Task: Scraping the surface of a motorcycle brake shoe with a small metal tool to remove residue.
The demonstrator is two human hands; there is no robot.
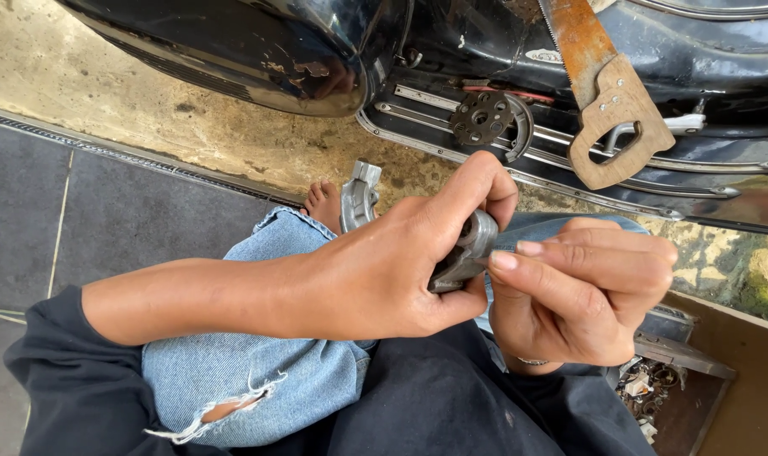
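While my left hand (401,262) grips a grey metal part (464,253), my right hand (582,295) pinches its end with closed fingertips, beside the scooter (316,51).

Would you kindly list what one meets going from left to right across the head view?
Torn jeans knee → bare foot → left hand → small grey metal part → right hand → wooden saw handle → box of small parts.
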